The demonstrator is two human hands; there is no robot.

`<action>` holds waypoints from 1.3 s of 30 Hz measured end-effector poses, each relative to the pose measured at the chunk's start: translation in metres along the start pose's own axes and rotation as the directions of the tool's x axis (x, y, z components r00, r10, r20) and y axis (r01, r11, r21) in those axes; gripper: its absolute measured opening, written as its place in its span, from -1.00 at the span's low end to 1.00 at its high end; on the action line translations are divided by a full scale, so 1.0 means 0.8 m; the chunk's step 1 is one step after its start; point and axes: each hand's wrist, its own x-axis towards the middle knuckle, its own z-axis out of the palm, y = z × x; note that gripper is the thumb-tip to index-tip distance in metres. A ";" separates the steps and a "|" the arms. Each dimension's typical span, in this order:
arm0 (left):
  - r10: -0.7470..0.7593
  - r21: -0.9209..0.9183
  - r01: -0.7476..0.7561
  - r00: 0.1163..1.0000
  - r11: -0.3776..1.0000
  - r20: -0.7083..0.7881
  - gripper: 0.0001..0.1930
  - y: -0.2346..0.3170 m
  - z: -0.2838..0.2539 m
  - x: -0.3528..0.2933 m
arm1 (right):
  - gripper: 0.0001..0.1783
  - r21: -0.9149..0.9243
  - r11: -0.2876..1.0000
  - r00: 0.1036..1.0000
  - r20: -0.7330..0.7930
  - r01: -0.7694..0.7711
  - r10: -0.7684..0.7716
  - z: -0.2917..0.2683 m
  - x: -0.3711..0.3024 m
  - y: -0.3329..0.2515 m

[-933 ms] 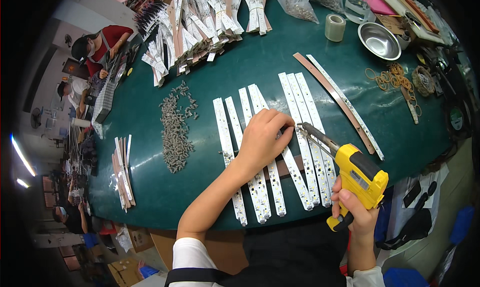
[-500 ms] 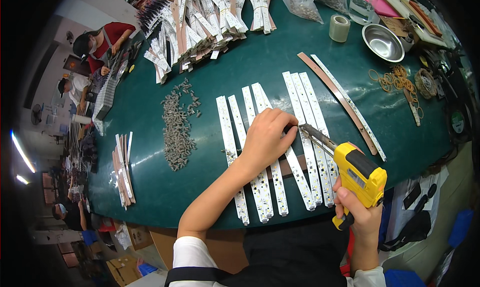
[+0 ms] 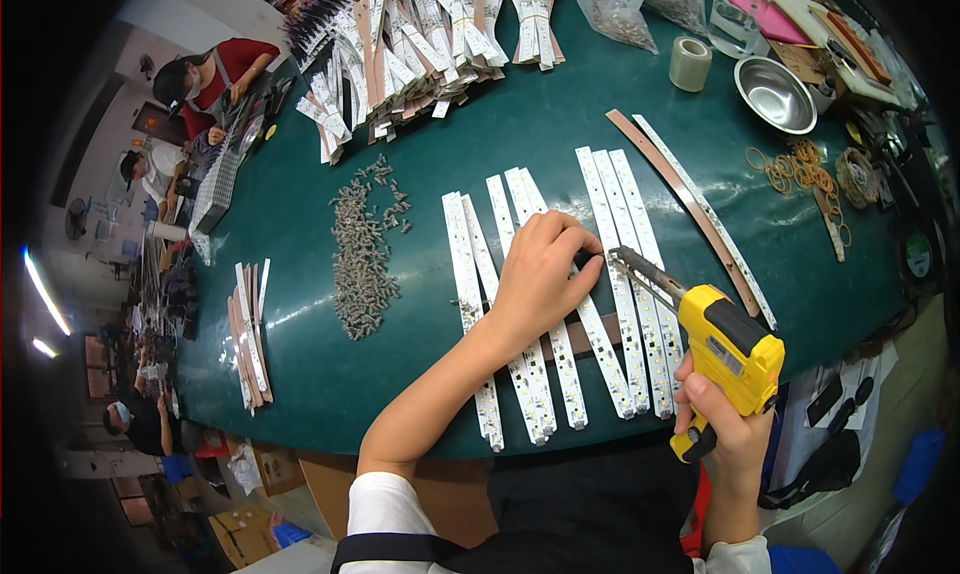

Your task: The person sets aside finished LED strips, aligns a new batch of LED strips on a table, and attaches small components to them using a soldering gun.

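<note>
My right hand point(image 3: 722, 419) grips a yellow and black soldering gun point(image 3: 733, 346) by its handle, its metal tip pointing left over the LED strips. Just left of that tip, my left hand point(image 3: 548, 274) has its thumb and forefinger closed in a pinch; what they hold, if anything, is hidden. Under and around both hands lie several white LED strips point(image 3: 620, 229), running roughly front to back, some resting across a brown bar point(image 3: 635, 332). My left wrist and forearm cover parts of the strips on the left.
A heap of small grey parts point(image 3: 362, 264) lies left of the strips on the green table point(image 3: 300, 374). Bundled strips point(image 3: 420, 49) pile up at the back. A metal bowl point(image 3: 775, 94), tape roll point(image 3: 690, 64) and rubber bands point(image 3: 800, 169) sit right. Co-workers point(image 3: 215, 79) are at far left.
The soldering gun's tip has drawn slightly right, away from my left fingertips. A strip at the left now lies closer to its neighbour at the far end. The whole view has shifted a little.
</note>
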 end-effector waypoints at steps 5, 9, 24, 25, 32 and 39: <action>0.014 -0.004 -0.014 1.000 1.000 -0.009 -0.90 -0.001 0.003 0.001 | -0.34 -0.011 1.000 1.000 0.009 -0.025 0.026 0.002 0.000 -0.002; 0.016 0.004 -0.016 1.000 1.000 -0.010 -0.89 -0.002 0.002 0.000 | -0.33 -0.064 0.998 0.999 0.032 -0.018 0.020 0.001 0.002 -0.003; 0.016 -0.013 -0.016 1.000 1.000 0.000 -0.89 -0.002 0.003 0.002 | -0.34 -0.017 0.997 0.997 -0.009 0.075 -0.075 -0.009 -0.002 0.003; 0.008 -0.013 -0.008 1.000 1.000 0.002 -0.89 -0.004 0.002 0.002 | -0.34 -0.017 0.997 0.997 -0.005 0.075 -0.075 -0.008 -0.001 0.004; 0.026 -0.016 -0.027 0.999 1.000 -0.043 -0.88 -0.006 0.006 0.000 | -0.45 -0.046 0.998 0.997 -0.068 0.042 -0.045 -0.012 -0.007 0.006; -0.060 0.019 0.060 0.998 0.998 -0.019 -0.81 -0.025 -0.063 0.007 | -0.45 0.009 0.986 0.977 -0.132 0.168 -0.165 -0.019 -0.012 0.009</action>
